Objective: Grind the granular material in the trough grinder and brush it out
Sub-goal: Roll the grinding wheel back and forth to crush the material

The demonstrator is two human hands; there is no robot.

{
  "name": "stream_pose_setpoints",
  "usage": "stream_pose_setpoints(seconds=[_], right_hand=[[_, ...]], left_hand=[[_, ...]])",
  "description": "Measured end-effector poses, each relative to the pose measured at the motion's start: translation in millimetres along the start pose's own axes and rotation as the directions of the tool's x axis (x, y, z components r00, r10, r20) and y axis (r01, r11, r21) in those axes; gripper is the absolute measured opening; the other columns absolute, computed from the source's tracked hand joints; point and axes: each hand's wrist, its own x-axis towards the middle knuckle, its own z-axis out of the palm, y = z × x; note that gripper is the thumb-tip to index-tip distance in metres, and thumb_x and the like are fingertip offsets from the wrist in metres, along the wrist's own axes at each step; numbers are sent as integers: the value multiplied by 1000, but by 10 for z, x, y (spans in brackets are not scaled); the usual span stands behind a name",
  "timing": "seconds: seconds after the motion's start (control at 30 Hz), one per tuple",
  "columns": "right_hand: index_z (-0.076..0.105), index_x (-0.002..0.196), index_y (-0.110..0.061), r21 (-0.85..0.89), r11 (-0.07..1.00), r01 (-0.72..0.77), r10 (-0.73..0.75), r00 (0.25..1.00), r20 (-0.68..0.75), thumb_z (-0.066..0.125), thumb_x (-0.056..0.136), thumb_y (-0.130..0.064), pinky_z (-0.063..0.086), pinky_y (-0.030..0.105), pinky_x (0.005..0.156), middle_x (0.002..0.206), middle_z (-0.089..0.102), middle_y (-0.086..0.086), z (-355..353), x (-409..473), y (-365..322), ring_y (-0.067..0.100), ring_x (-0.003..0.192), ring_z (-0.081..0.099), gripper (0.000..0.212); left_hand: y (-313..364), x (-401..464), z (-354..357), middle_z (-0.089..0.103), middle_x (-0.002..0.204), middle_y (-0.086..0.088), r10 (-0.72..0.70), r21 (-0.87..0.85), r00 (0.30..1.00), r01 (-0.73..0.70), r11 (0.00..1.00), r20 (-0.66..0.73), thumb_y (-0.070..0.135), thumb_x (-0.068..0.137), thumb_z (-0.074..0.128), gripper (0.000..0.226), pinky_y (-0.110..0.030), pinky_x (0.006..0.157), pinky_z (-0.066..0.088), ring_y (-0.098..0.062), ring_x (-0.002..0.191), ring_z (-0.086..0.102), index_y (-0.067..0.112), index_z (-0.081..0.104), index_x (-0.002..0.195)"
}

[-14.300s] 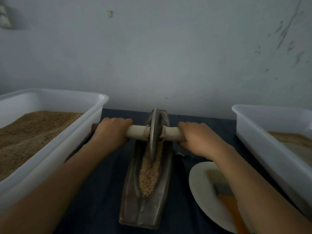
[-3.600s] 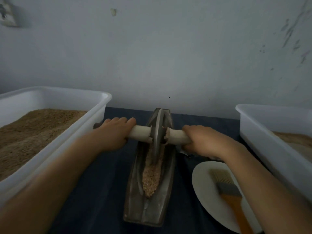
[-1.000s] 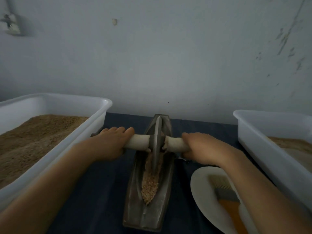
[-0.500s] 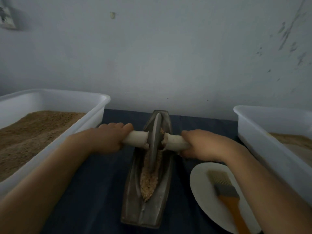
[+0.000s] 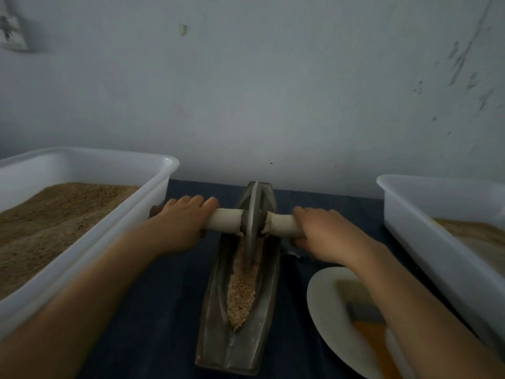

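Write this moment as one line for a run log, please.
stage: grinding | left hand: grips axle | right hand: grips axle | wheel: at trough's far end | grain: in trough | brush: untouched on plate

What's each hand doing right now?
Left hand: grips the roller handle.
Right hand: grips the handle's other end.

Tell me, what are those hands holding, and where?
The roller: left hand and right hand each grip one end of its handle, beside the wheel.
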Motion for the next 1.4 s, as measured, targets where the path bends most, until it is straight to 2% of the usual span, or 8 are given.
stream_pose_setpoints(seconds=[0.13, 0.27, 0.4, 0.53, 0.7, 0.93, 1.23, 1.4], right_hand=[[43, 100, -16, 93, 996, -1, -23, 969, 248, 56, 90, -28, 27, 19, 50, 82, 45, -4, -203, -129, -89, 12, 73, 44, 20], [53, 108, -13, 148, 989, 20, -79, 911, 404, 58, 89, -33, 39, 26, 64, 99, 58, 4, -379, -281, -145, 16, 86, 55, 28], [55, 106, -15, 160, 986, 36, -103, 895, 434, 60, 88, -37, 43, 28, 68, 100, 61, 4, -425, -331, -167, 17, 89, 59, 30], [49, 102, -14, 140, 990, 15, -60, 944, 324, 58, 89, -33, 35, 24, 58, 95, 56, 1, -291, -200, -120, 14, 82, 52, 25], [45, 104, -17, -21, 1000, 14, -15, 999, -47, 52, 90, -29, 26, 30, 64, 106, 56, 3, -4, -4, -6, 20, 89, 52, 20], [45, 107, -16, -109, 993, -44, 12, 961, -278, 51, 90, -30, 22, 32, 68, 107, 55, 3, 176, 95, 36, 23, 97, 50, 23], [46, 101, -14, 106, 994, 6, -37, 956, 292, 56, 90, -28, 30, 21, 52, 85, 50, -3, -240, -149, -93, 10, 72, 47, 21], [54, 107, -15, 130, 991, 23, -79, 893, 443, 60, 87, -37, 45, 31, 70, 101, 60, 4, -403, -290, -152, 19, 90, 59, 30]], left_hand=[[14, -166, -232, 45, 123, 4, 74, -72, 970, -59, 996, 233, 30, 93, 53, 42, -28, 96, 36, -11, 107, 44, 28, 28, 127], [23, -319, -464, 47, 111, 6, 121, -148, 877, -58, 987, 464, 28, 94, 52, 32, -28, 91, 40, -10, 99, 49, 32, 28, 115], [22, -343, -503, 48, 107, 5, 141, -210, 849, -36, 977, 510, 24, 94, 52, 30, -30, 89, 43, -12, 96, 52, 30, 31, 115], [14, -216, -344, 45, 109, 4, 108, -191, 905, -31, 981, 412, 21, 93, 53, 33, -29, 91, 41, -11, 97, 48, 29, 31, 116], [1, -20, -75, 45, 123, -3, -10, -46, 991, 17, 999, 135, 26, 92, 53, 40, -35, 95, 36, -21, 111, 46, 22, 32, 126], [63, 54, 127, 46, 118, -2, -36, 7, 970, 39, 999, -239, 25, 89, 56, 40, -33, 93, 36, -19, 106, 46, 21, 37, 124], [20, -200, -259, 46, 117, 3, 87, -94, 960, -63, 994, 268, 28, 92, 54, 40, -27, 92, 38, -11, 102, 46, 27, 28, 123], [20, -304, -449, 42, 100, 7, 130, -155, 863, -61, 986, 489, 24, 94, 51, 33, -25, 84, 40, -10, 92, 48, 33, 21, 106]])
